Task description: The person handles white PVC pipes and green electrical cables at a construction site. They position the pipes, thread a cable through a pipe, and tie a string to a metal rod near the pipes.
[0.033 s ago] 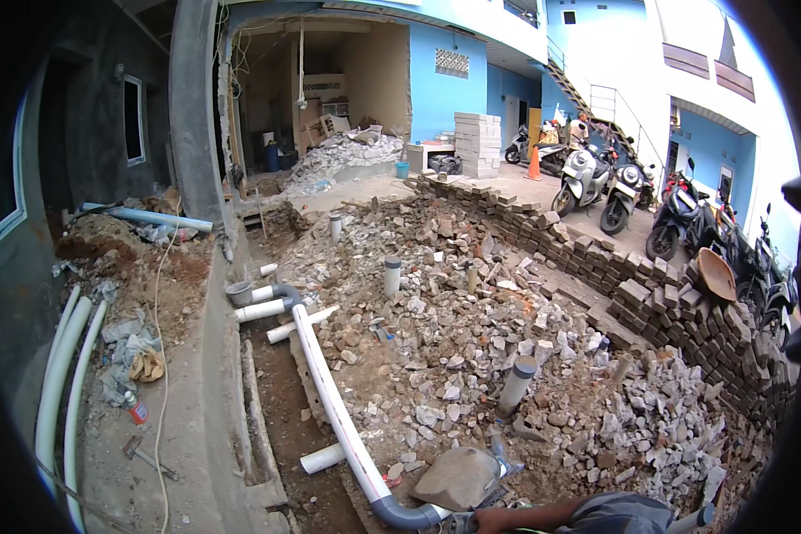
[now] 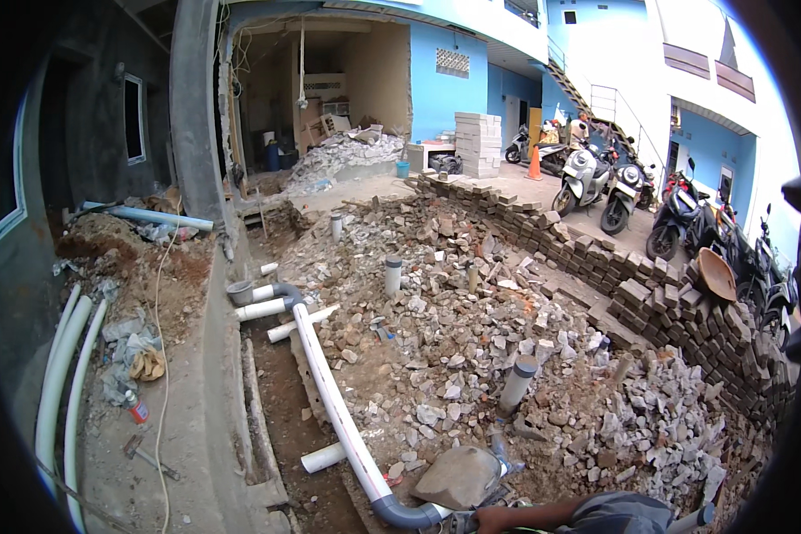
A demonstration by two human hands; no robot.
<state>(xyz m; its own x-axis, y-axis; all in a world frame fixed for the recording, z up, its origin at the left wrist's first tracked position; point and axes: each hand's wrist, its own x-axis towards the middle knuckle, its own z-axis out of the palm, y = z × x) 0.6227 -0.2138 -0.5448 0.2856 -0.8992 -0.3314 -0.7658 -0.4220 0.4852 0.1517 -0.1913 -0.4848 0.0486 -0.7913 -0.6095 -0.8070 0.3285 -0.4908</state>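
On my left, a dark wall (image 2: 98,133) frames a narrow window (image 2: 134,120), near a grey pillar (image 2: 194,107) and concrete floor (image 2: 196,445). Ahead, a dim room (image 2: 378,71) gapes beside a blue wall (image 2: 432,98) (patterned vent (image 2: 452,62) up high). To my right, stairs (image 2: 578,94) climb in glaring daylight.

A white pipe (image 2: 332,400) runs along the trench (image 2: 285,409), a grey elbow (image 2: 396,513) on its near end. Just right of that end is the right hand (image 2: 489,520), its grip unclear. Rubble (image 2: 449,360) spreads right of the pipe, stacked pavers (image 2: 556,245) and motorcycles (image 2: 581,169) farther right; a hammer (image 2: 142,453) lies to the pipe's left.
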